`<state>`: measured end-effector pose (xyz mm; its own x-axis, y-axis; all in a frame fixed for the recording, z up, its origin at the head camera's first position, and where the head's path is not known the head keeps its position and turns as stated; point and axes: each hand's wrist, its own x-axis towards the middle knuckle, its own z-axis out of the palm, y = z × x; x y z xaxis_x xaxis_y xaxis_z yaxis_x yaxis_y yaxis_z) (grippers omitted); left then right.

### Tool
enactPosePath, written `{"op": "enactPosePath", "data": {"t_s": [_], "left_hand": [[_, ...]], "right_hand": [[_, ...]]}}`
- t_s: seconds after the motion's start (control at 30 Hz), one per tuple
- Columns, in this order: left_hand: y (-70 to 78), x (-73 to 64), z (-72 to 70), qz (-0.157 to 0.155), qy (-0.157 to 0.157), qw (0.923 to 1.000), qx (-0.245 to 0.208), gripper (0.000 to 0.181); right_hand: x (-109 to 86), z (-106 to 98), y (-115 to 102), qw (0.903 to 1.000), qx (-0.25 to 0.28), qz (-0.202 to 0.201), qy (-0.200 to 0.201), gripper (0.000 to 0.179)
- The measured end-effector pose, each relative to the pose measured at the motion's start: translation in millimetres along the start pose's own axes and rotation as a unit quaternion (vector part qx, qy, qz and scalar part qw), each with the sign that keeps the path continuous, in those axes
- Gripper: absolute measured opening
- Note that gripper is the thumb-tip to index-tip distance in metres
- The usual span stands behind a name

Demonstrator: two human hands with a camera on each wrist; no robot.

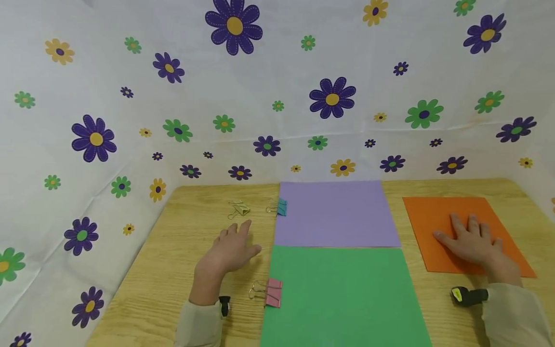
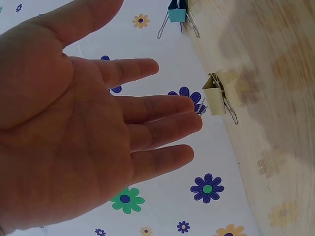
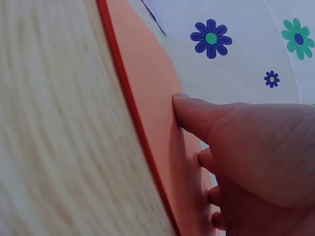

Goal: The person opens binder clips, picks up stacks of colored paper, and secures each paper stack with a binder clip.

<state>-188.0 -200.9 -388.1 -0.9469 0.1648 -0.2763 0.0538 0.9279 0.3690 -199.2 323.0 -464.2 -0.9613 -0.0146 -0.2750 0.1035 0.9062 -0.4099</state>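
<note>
Wood-grain surface: orange sheet at three o'clock from purple sheet, under right hand, fingers spread, perhaps steadying it; left hand empty, fingers extended, yellow clip at its one o'clock.

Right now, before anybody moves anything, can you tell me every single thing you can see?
table: one, light wood, under everything
flowered cloth: count unclear, white with purple, green and orange flowers, behind and beside the table
purple sheet: one, purple, far middle
green sheet: one, green, nearer than the purple
orange sheet: one, orange, right side
teal clip: one, teal, purple sheet's left edge
pink clip: one, pink, green sheet's left edge
yellow clip: one, pale yellow, left of the teal clip
wrist straps: two, black, one per wrist
sleeves: two, pale, on both arms
left hand: one, bare, near the yellow clip
right hand: one, bare, on the orange sheet
</note>
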Motion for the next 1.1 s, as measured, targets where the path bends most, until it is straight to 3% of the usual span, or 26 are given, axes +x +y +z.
{"op": "enactPosePath", "data": {"t_s": [0.27, 0.5, 0.77, 0.97, 1.1], "left_hand": [[-0.8, 1.5, -12.6, 0.0, 0.024, 0.9996, 0.014, 0.07], [-13.5, 7.7, -21.0, 0.001, 0.033, 0.9992, 0.021, 0.069], [-25.0, 33.9, -20.1, 0.012, 0.04, 0.9991, 0.014, 0.07], [-33.2, 58.4, -17.2, -0.014, 0.037, 0.9992, -0.01, 0.074], [-38.8, 66.7, -16.9, -0.029, 0.042, 0.9984, -0.026, 0.076]], "right_hand": [[-3.2, -7.4, -2.0, 1.0, -0.005, -0.001, 0.007, 0.098], [-3.2, -9.2, -6.6, 0.9998, 0.014, -0.007, -0.013, 0.098], [-6.5, -12.6, -6.3, 0.9998, 0.009, -0.008, -0.017, 0.095], [-5.6, -13.6, -5.4, 0.9995, 0.007, -0.005, -0.029, 0.097], [-4.0, -14.6, -8.1, 0.9994, 0.006, -0.003, -0.035, 0.098]]}}
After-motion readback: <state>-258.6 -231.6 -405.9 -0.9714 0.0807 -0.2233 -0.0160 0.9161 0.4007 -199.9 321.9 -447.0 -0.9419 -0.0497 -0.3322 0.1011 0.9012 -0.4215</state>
